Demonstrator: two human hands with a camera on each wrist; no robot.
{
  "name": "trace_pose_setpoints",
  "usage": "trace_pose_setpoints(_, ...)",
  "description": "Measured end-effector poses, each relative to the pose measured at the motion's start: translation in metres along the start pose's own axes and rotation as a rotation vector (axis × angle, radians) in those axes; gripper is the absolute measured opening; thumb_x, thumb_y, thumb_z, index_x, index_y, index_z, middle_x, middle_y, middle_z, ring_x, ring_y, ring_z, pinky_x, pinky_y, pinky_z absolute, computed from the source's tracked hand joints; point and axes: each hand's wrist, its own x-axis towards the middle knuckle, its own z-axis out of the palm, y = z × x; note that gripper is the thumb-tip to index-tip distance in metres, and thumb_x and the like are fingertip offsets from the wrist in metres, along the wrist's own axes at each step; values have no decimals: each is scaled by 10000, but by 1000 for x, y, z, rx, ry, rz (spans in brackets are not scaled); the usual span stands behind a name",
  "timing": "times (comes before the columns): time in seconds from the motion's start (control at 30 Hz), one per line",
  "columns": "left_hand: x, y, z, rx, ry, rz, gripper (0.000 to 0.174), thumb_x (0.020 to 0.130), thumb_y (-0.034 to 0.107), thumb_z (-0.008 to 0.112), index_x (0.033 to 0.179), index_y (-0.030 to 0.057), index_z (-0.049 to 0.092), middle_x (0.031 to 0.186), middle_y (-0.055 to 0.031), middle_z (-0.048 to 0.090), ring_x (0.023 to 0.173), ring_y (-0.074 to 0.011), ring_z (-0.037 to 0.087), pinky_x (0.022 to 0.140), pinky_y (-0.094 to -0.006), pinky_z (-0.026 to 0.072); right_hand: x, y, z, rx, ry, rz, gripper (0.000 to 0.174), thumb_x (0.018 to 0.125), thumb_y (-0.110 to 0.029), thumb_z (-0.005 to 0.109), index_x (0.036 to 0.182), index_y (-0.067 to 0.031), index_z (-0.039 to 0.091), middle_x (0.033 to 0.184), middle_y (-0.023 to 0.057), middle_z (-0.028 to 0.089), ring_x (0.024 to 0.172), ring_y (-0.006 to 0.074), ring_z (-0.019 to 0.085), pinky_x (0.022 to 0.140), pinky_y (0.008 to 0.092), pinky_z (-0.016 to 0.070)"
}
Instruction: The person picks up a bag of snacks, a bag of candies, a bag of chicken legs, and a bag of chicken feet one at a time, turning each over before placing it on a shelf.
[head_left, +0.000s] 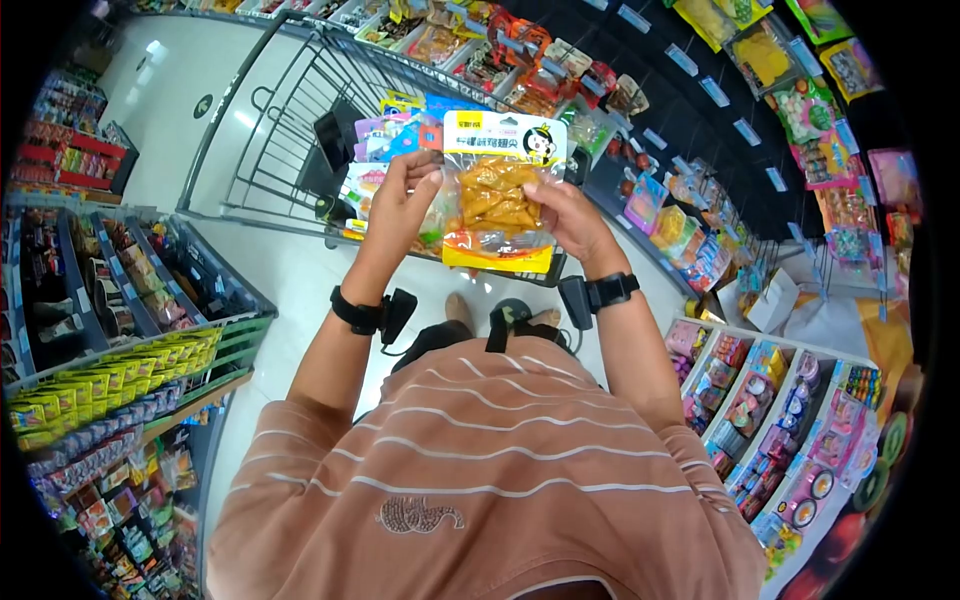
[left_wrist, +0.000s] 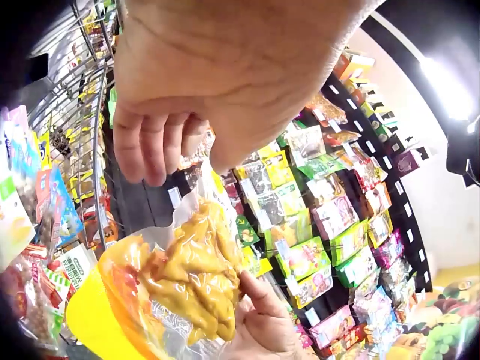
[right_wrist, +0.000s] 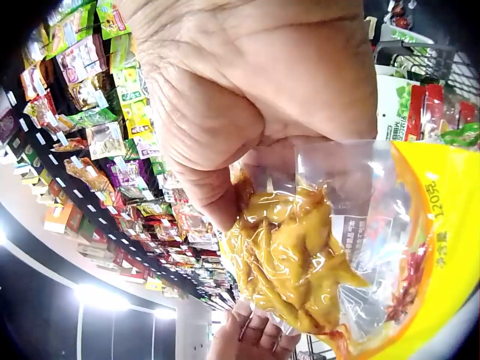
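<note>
A clear snack bag (head_left: 497, 200) of glossy golden-brown pieces is held upright over the shopping cart in the head view. White packaging with a cartoon figure forms its top, and a yellow band its bottom. My right hand (head_left: 575, 218) grips the right edge, thumb across the front and fingers behind. At the upper left edge, my left hand (head_left: 402, 198) pinches the bag with curled fingers. The left wrist view shows the left fingers (left_wrist: 154, 146) bent beside the bag's clear edge. In the right wrist view, the right thumb (right_wrist: 214, 199) presses against the filled part.
The wire shopping cart (head_left: 270, 130) stands ahead, with several colourful packages (head_left: 385, 140) in it. Bagged snacks hang on the dark rack (head_left: 690, 75) at the right. A snack shelf (head_left: 130, 340) stands left, and a tiered display (head_left: 770, 420) is close by on the right.
</note>
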Motion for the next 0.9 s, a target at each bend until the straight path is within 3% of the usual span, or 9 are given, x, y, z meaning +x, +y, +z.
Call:
trace_pose_setpoints(0.17,-12,23,3,110,55,79,238,964,116,581,1164,-11,566,1008,-33,605,891,-85,562,804,-228,473,3,0,2,13,0,-8,459,904,-207,656,1281,23,526,1225,87,603,1117,171,589,992,287,457)
trace_pose_setpoints(0.4,-27,35,20,148,-31,117,264,947,91,600,1187,-9,557,966,-31,591,856,-79,548,743,-220,481,10,1,12,3,-4,-26,440,902,-207,661,1266,7,540,1197,76,609,1100,170,592,989,297,457)
trace_pose_setpoints(0.53,-28,32,20,214,-54,131,294,939,93,609,1208,-1,539,1008,-67,602,876,-112,582,746,-246,499,14,4,17,-12,-2,-27,409,903,-205,662,1244,-2,564,1151,57,615,1069,155,591,966,295,458)
trace_pose_setpoints(0.57,-28,33,21,231,-31,171,312,912,88,623,1197,-10,543,1026,-131,579,862,-197,627,736,-287,526,15,4,17,-14,-7,-26,401,903,-204,662,1238,-3,570,1140,52,616,1059,151,591,959,294,458)
trace_pose_setpoints(0.9,-46,49,24,313,54,237,349,905,93,620,1221,-15,519,1074,-169,555,944,-264,633,786,-337,534,12,-8,40,-62,-101,-39,442,912,-203,645,1277,26,546,1180,75,604,1077,168,587,962,309,457)
